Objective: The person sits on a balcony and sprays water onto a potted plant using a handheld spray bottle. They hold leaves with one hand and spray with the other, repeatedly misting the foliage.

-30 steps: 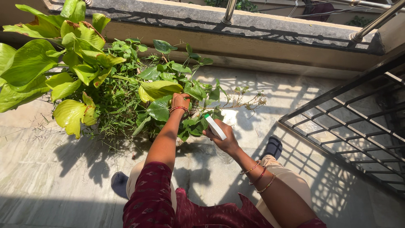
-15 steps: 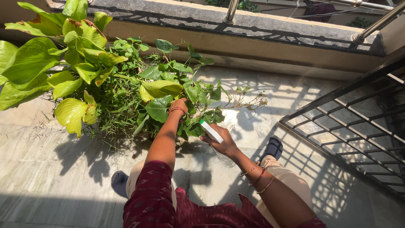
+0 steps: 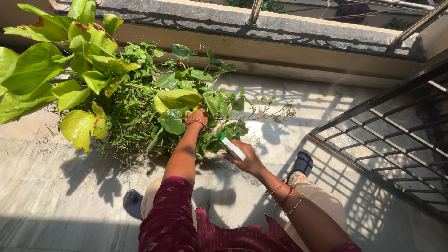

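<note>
A clear spray bottle (image 3: 249,175) with a white, box-shaped head tipped in green sits in the right hand (image 3: 247,158), near the middle of the scene and just right of the plants; no label can be made out on it. The right arm comes in from the lower right, bent at the elbow, with thin bangles (image 3: 284,193) on the forearm. That hand is clenched around the neck of the bottle, the white head pointing up and left toward the leaves and the clear body hanging below the palm.

The left arm stretches straight forward from a dark red patterned sleeve (image 3: 168,219). The left hand (image 3: 198,116), with red bangles at the wrist, is sunk among the dark green heart-shaped leaves (image 3: 175,120); its fingers are hidden by foliage, so I cannot tell whether they grip anything. Larger yellow-green leaves (image 3: 77,123) spread to the far left, over the pale stone floor (image 3: 56,186). A black metal grille (image 3: 392,135) lies to the right.
</note>
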